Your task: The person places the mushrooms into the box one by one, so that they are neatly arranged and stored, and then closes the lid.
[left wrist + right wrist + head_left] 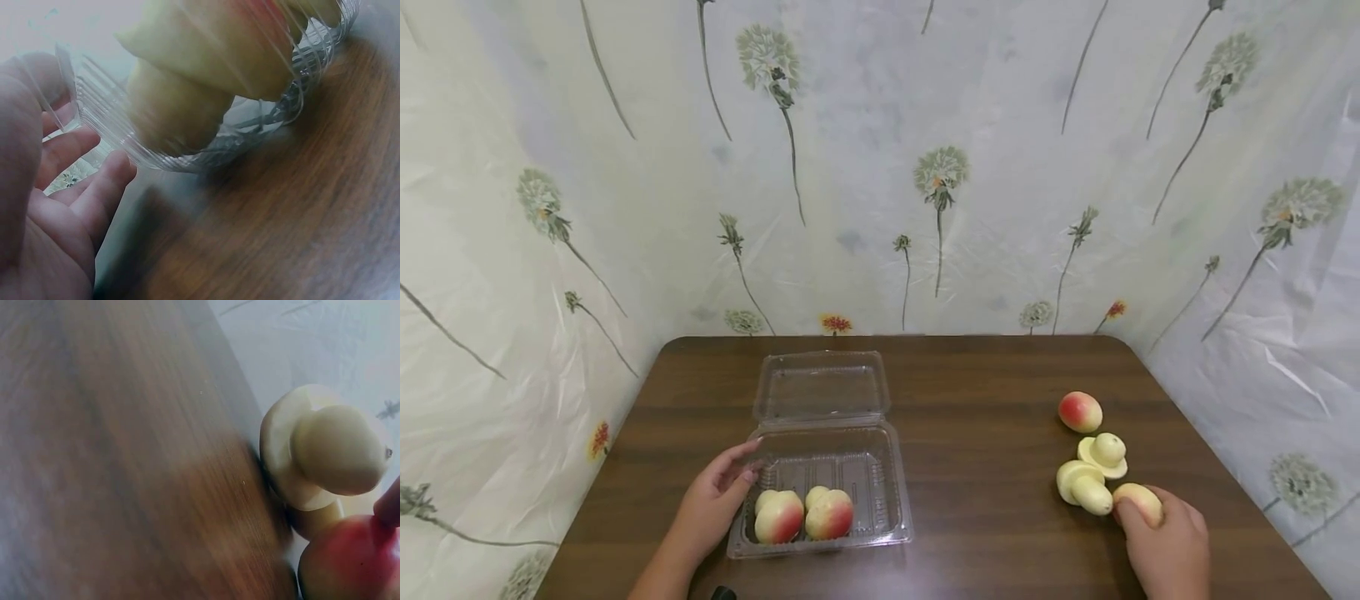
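Note:
Near the table's left side, my left hand (711, 504) holds the left rim of a clear plastic container (898, 492). In the left wrist view, its thumb is at the rim and its fingers (112, 187) touch the outer wall. Two model mushrooms with red and cream caps lie inside, one on the left (778, 518) and one on the right (829, 515). At the right, my right hand (1172, 546) grips another mushroom (1138, 502), whose red cap (350, 562) shows in the right wrist view; its stem is hidden.
Beside the right hand, two pale yellow mushrooms lie with stems showing, one nearer (1078, 487) and one farther (1105, 454). Behind them is a red-capped mushroom (1081, 412). The container's lid (820, 387) lies folded back. A flowered sheet (865, 167) surrounds the brown table (985, 467).

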Action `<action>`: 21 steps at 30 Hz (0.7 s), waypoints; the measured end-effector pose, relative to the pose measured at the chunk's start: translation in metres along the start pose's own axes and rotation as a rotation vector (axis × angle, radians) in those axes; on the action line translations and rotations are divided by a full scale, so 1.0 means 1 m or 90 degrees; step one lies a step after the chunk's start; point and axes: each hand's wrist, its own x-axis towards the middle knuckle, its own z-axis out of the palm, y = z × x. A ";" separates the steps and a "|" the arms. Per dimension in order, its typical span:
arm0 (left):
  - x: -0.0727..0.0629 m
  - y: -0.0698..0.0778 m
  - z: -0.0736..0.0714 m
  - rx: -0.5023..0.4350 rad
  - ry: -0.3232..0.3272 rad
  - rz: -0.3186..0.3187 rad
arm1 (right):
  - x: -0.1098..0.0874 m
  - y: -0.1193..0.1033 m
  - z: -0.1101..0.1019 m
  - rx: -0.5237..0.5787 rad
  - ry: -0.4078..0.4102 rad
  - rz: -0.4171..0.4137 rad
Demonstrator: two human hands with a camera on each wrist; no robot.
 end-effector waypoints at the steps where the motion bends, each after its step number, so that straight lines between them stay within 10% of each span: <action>1: 0.000 0.000 0.000 0.000 0.002 0.000 | 0.000 -0.001 0.000 0.000 0.000 0.001; 21: -0.001 0.001 -0.001 -0.005 -0.007 0.001 | -0.006 -0.014 -0.003 0.063 0.061 0.002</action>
